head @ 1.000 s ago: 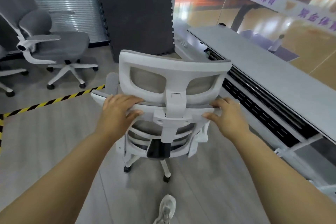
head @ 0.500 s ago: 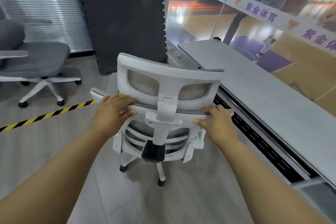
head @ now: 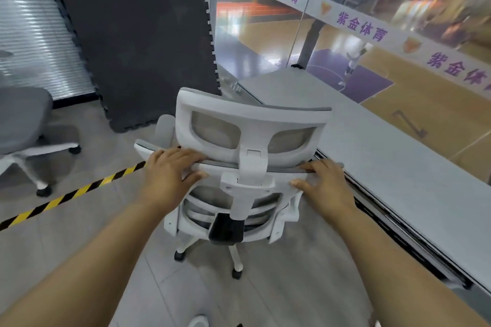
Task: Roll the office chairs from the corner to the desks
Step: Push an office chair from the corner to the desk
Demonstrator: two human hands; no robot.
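A white office chair (head: 252,125) with a grey mesh back and headrest stands right in front of me, seen from behind. My left hand (head: 170,170) grips the top rim of its backrest on the left, fingers over the edge and thumb under. My right hand (head: 324,180) grips the same rim on the right. The chair's wheeled base (head: 236,260) rests on the grey floor. A long grey desk (head: 385,167) runs along the glass wall just to the chair's right.
A second grey office chair (head: 24,119) stands at the left edge, beyond a yellow-black floor tape (head: 69,195). A dark foam mat (head: 138,42) leans against the wall ahead. The desk's underside rail (head: 403,236) sits close to the chair's right side.
The chair and both hands have rolled forward along the desk. The mat looms nearer and the second chair has slid out toward the left edge. Both grips are unchanged.
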